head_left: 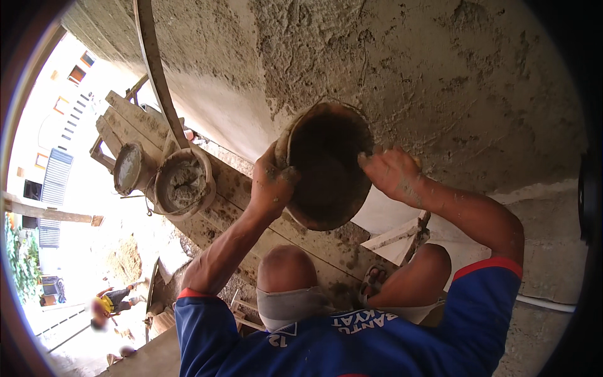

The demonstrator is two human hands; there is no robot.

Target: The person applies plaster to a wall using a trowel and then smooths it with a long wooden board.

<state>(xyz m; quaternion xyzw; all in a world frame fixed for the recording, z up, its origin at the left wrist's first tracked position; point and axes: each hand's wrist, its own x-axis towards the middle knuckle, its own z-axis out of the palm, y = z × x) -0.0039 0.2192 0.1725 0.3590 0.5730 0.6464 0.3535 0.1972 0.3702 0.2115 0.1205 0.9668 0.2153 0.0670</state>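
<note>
I hold a round, dark, mortar-caked bucket point(326, 169) tipped up in front of the rough plastered wall point(440, 81), its open mouth facing me. My left hand point(271, 182) grips its left rim, thumb over the edge. On the right rim sits my right hand point(392, 173), smeared with mortar, with its fingers curled over the edge. The inside of the bucket is dark, and I cannot tell what is left in it. My bent knees point(286, 267) and a sandalled foot point(374, 279) show below the bucket.
A wooden scaffold plank point(232, 188) runs under me along the wall. On it stand a bucket of wet mortar point(183, 182) and a second bucket point(129, 166). A trowel point(405, 239) lies at the right. Far below, a person point(110, 301) stands on the ground.
</note>
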